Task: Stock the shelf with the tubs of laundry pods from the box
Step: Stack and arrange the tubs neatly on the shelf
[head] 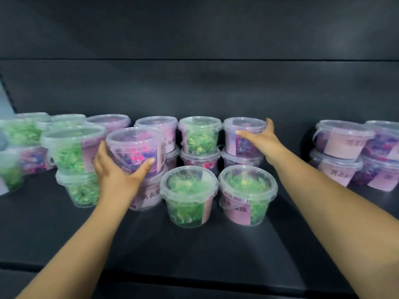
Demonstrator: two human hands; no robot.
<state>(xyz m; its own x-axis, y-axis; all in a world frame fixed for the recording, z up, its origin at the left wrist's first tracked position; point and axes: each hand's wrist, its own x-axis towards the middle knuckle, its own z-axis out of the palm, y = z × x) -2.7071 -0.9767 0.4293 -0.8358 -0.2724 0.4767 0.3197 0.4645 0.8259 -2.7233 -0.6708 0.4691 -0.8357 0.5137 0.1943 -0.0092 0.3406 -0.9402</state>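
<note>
Clear plastic tubs of laundry pods stand in stacks on a dark shelf [194, 251]. My left hand [117, 169] grips a tub of pink and purple pods [135, 147] that sits on top of another pink tub [149, 195]. My right hand [262, 139] grips a second pink tub [239, 134], the top one of a back stack. Two single tubs of green pods [189, 195] [247, 194] stand in front, between my arms. The box is out of sight.
More stacks of green and pink tubs [73, 152] fill the shelf's left side. A separate group of pink tubs [343, 152] stands at the right. Between it and the middle stacks lies a gap of bare shelf [291, 165]. The shelf's back wall is dark.
</note>
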